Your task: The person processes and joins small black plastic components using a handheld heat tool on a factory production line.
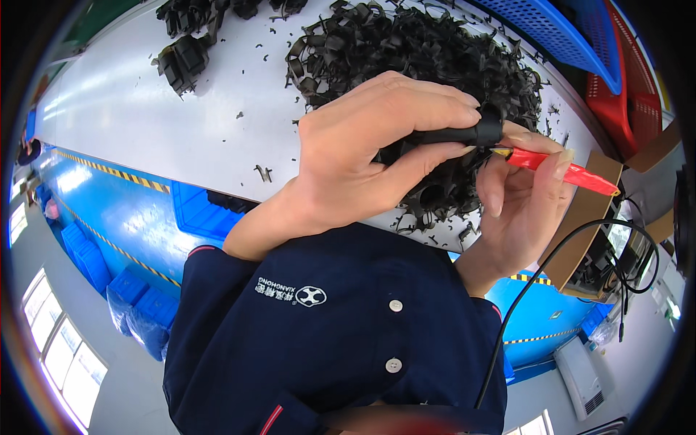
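My left hand (355, 156) is closed around a black plastic part (489, 129), a stubby tube shape at its right end; the rest lies hidden under my fingers. From the right, my right hand (523, 217) pinches a red-handled knife (565, 172), whose short metal blade points left and meets or nearly meets the underside of the part. Whether the blade touches it I cannot tell. Both hands are above the near side of a big heap of black plastic scraps (413, 54) on the white table (159, 138).
Several bulky black parts (183, 64) lie at the table's far left. Small black trimmings (262, 172) dot the tabletop. A blue basket (558, 32) and a red basket (612, 109) stand far right, with a cardboard box (580, 232) nearer. A black cable (522, 290) loops down at my right.
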`<control>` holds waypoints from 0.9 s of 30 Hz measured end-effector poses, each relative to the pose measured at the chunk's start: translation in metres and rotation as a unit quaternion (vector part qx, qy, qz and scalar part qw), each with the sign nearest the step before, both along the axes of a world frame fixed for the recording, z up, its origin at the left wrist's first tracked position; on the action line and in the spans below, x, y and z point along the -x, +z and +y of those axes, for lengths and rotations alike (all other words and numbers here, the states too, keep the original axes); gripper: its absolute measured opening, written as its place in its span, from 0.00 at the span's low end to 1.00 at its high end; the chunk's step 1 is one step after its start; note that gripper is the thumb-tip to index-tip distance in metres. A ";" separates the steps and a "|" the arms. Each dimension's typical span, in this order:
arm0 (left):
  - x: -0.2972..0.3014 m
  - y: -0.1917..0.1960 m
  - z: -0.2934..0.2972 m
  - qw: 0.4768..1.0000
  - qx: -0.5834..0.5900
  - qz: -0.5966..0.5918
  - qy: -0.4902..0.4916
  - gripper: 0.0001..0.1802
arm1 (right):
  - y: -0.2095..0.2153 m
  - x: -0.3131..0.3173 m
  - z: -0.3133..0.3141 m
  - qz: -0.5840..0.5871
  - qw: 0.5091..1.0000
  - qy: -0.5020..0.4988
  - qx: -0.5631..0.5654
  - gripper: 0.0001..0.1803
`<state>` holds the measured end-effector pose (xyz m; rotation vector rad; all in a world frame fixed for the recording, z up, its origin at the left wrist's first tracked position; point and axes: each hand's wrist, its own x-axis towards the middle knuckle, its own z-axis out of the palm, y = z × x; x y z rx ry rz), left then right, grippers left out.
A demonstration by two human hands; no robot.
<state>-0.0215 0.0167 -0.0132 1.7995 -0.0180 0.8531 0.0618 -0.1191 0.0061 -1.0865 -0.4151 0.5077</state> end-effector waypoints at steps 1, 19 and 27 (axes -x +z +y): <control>0.000 0.000 0.002 1.000 -0.025 -0.017 -0.001 0.18 | 0.000 0.001 0.000 -0.004 1.000 0.001 0.008 0.21; -0.001 -0.005 -0.004 0.993 -0.102 -0.052 0.022 0.17 | -0.007 0.013 0.017 -0.302 0.907 -0.205 0.210 0.05; 0.008 0.012 0.004 0.994 0.089 0.038 -0.048 0.21 | -0.014 -0.012 0.011 -0.212 0.930 -0.191 0.231 0.06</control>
